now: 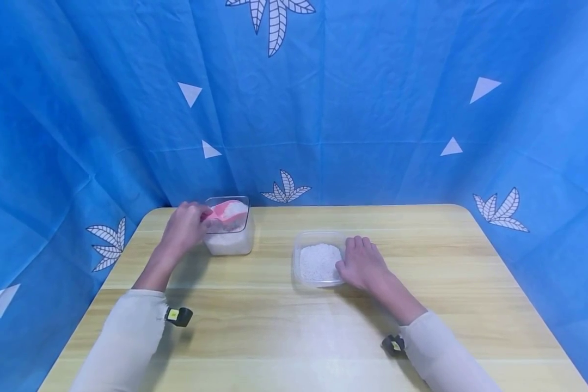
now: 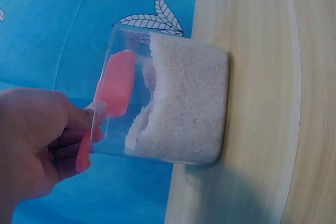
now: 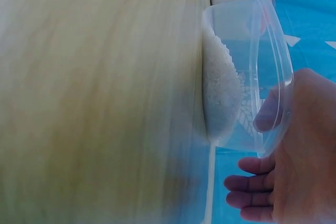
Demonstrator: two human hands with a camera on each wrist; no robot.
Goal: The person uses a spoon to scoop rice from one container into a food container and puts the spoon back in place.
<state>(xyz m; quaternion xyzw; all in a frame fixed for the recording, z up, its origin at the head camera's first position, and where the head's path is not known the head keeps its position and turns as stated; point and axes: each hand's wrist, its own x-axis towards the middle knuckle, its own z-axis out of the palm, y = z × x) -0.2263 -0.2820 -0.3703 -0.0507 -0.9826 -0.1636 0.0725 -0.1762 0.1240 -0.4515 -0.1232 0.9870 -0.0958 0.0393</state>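
My left hand point(image 1: 185, 226) grips the handle of a pink scoop point(image 2: 117, 85) at the mouth of a clear, square-sided canister point(image 1: 247, 240). White rice point(image 2: 189, 98) fills much of the canister, its top surface uneven, and in the head view rice also shows in the scoop. To the right stands a shallow clear plastic tub point(image 1: 302, 237) with a layer of rice point(image 1: 318, 262) in it. At the tub's right side, my right hand point(image 1: 362, 264) holds the rim, thumb over the inner edge and fingers outside.
Both containers stand on a light wood-grain table point(image 1: 255, 332), the canister close to its back left edge. A blue curtain point(image 1: 372, 109) with white leaf and triangle prints hangs behind and at both sides. Wrist cameras point(image 1: 178, 316) are strapped at the sleeves.
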